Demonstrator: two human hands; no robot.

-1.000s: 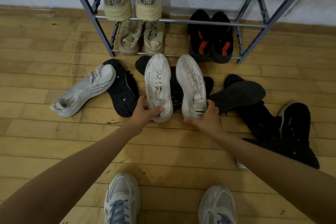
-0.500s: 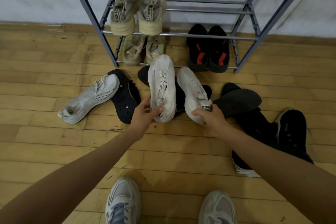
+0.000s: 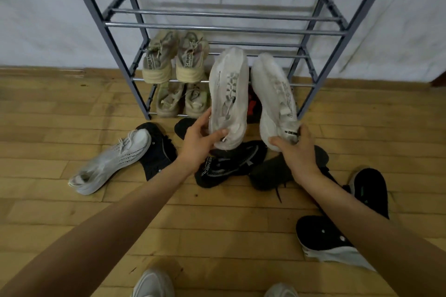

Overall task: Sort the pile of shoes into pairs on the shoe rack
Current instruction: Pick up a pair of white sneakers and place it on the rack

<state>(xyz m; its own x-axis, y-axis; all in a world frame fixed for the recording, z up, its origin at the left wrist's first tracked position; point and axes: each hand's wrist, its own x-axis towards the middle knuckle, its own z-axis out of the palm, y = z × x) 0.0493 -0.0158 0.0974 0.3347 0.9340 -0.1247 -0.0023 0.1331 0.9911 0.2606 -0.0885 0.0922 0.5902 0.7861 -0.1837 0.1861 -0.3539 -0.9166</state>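
Left hand point(image 3: 201, 140): curled round the heel of the left white shoe point(image 3: 228, 94), thumb across the collar; holds it off the floor, toe pointing at the rack.
Right hand point(image 3: 296, 149): wrapped round the heel of the right white shoe point(image 3: 272, 94), fingers closed on its heel end.
Held shoes: side by side in the air, close but apart, toes raised in front of the middle tier in view, above the pile.
Shoe rack point(image 3: 226, 28): grey metal frame with rail tiers, standing against the pale wall point(image 3: 48, 19).
Middle tier: beige pair point(image 3: 175, 60) at the left end, heels toward the camera.
Lowest tier: second beige pair point(image 3: 182, 100) at the left; black shoes with red marks point(image 3: 252, 106) to the right, mostly hidden behind the held shoes.
Wooden floor point(image 3: 217, 224), left: white knit shoe point(image 3: 113, 159) on its side, leaning on a black shoe point(image 3: 156, 152).
Floor, centre: black lettered shoe point(image 3: 229, 164) under the held pair, beside an upturned dark sole point(image 3: 270, 173).
Floor, right: black shoe with green marks point(image 3: 371, 190); nearer, black shoe with white sole point(image 3: 323, 239), partly behind the right forearm.
Bottom edge: toes of the person's own pale trainers point(image 3: 154, 284).
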